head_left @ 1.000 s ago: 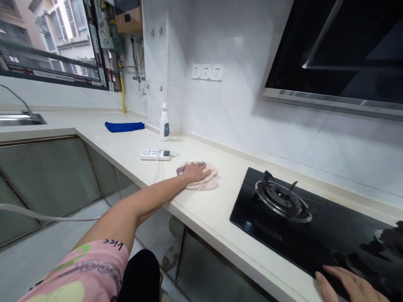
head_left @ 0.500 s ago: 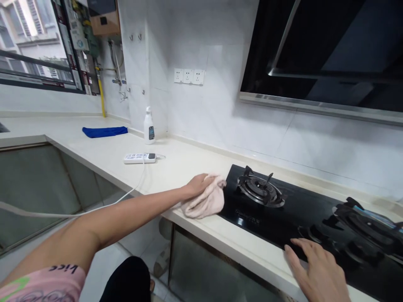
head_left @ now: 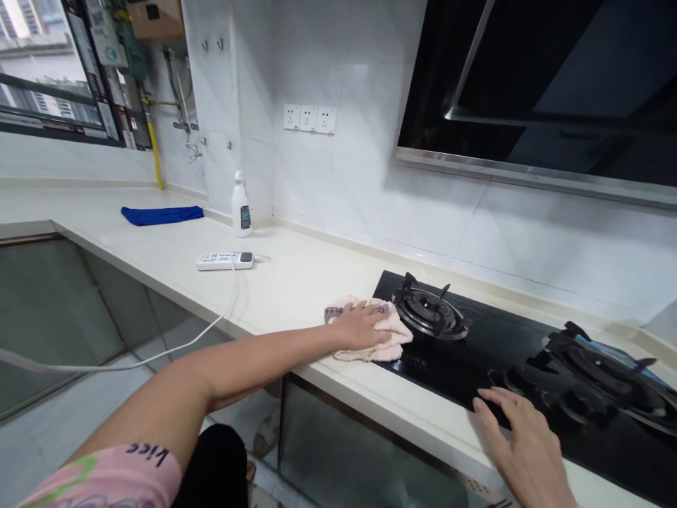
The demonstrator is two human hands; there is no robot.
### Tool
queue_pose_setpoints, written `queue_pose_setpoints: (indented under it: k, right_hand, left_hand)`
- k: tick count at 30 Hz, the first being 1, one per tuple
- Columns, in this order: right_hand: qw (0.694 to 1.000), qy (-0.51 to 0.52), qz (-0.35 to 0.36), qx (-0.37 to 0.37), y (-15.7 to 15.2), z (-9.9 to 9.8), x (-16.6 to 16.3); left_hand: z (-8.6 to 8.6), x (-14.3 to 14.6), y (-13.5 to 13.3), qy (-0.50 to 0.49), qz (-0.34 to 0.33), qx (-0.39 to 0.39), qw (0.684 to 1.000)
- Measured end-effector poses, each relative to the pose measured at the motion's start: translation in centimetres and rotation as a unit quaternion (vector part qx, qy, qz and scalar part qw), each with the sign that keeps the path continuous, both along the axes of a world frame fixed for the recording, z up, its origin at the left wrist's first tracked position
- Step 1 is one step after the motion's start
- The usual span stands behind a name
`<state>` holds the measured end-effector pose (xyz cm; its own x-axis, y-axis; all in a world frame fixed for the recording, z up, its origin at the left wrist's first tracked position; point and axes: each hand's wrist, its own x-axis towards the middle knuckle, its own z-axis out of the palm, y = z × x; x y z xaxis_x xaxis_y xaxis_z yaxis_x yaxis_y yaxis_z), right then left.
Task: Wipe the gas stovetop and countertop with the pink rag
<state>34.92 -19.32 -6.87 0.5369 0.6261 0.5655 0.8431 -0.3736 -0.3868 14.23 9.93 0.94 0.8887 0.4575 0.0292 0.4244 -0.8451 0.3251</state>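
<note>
Head view: at far left, a pink sleeve (head_left: 106,480) is printed with short dark lettering that cannot be read with certainty. On the desk (head_left: 296,282), a blue cloth (head_left: 162,215) is laid, then a white power strip (head_left: 225,262) with illegible small print, then an upright spray bottle (head_left: 241,212), its dark label too small to be read. Farther right, a pink cloth (head_left: 396,328) is spread beneath the left grip (head_left: 362,326), partly on the desk, partly over the left edge of the hob (head_left: 460,374), whose faint front lettering cannot be made out. The left grip is opened flat, palm down on the pink cloth. The right grip (head_left: 523,437) is held loosely open at the hob's front edge, well apart from the pink cloth; whether the hob is touched cannot be told.
</note>
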Motion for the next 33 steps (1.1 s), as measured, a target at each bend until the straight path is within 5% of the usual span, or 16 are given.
queue_pose_setpoints:
  k: [6, 11, 15, 18, 25, 33]
  right_hand:
    - [0.989, 0.011, -0.043, 0.144, -0.3, 0.6, 0.9]
    - [0.973, -0.005, -0.092, 0.211, -0.9, 0.9, 0.8]
    - [0.97, -0.002, -0.107, 0.217, -1.2, 0.4, 1.3]
    - [0.971, -0.003, -0.116, 0.208, -1.0, 0.0, 2.1]
    - [0.979, -0.017, -0.131, 0.157, -0.5, -0.5, 2.6]
    - [0.978, 0.012, -0.087, 0.189, -0.9, -0.1, 2.6]
  left_hand:
    - [0.2, -0.5, -5.8, 0.002, -0.097, 0.018, 0.995]
    - [-1.2, 6.8, -11.5, -0.017, -0.255, 0.027, 0.966]
    - [-1.0, 13.6, -13.7, 0.0, -0.275, 0.026, 0.961]
    - [-0.3, 15.3, -13.8, 0.01, -0.274, 0.016, 0.962]
    - [-0.8, 9.8, -14.0, -0.01, -0.276, 0.052, 0.96]
    - [-0.8, -2.9, -9.9, -0.047, -0.243, 0.102, 0.964]
